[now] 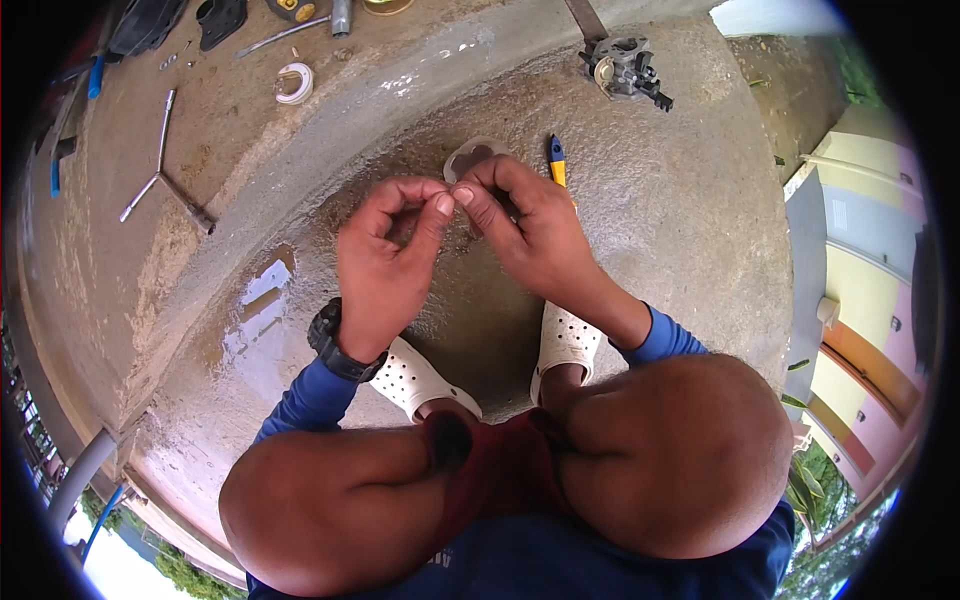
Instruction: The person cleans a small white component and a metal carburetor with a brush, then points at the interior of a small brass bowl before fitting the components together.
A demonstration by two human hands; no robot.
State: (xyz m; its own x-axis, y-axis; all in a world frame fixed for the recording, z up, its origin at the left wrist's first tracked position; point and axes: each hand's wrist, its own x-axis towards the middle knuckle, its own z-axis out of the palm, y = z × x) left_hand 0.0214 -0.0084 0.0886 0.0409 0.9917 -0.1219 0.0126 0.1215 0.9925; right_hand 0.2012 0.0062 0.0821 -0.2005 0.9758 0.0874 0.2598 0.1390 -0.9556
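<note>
Outdoors, person squatting on a wet grey concrete slab; a shallow puddle is lying to the left of the white perforated clogs.

Left hand and right hand are meeting fingertip to fingertip above the slab. Both are pinching narrow, thumb against forefinger; what sits between them is too small to make out.

A round grey ring-shaped part is showing just beyond the fingertips; cannot tell if it is touching them.

A blue-and-yellow-handled tool is lying just beside the right hand. A grey metal carburettor is sitting well apart, further out. A white tape roll and a steel cross wrench are resting on the drier concrete to the left
</note>
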